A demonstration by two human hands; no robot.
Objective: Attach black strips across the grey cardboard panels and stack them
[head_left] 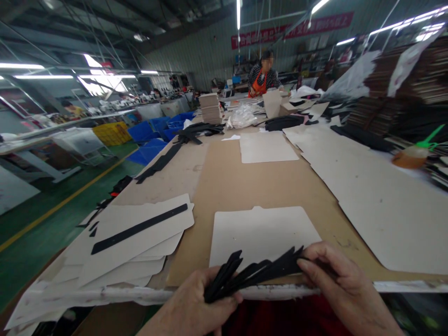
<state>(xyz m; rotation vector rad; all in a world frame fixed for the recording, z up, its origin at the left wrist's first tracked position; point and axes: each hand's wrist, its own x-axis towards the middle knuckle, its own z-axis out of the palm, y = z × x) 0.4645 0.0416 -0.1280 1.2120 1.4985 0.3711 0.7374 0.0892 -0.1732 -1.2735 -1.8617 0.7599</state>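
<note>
A bundle of black strips (259,272) spans the space between my two hands, over the table's near edge. My left hand (201,298) is closed round the bundle's left end. At the other end, my right hand (332,273) pinches the fanned tips between thumb and fingers. Just beyond them lies a pale board panel (261,228) with rounded corners, partly covered by the strips. To the left sits a stack of similar panels (140,261); its top one bears a single black strip (140,228) laid slantwise.
Another pale panel (268,148) lies farther up the brown board (224,186). Large pale sheets (378,200) overlap along the right, near a bottle with a green nozzle (416,154). Blue bins (150,149) stand left of the table. A person in an orange apron (261,84) works at the far end.
</note>
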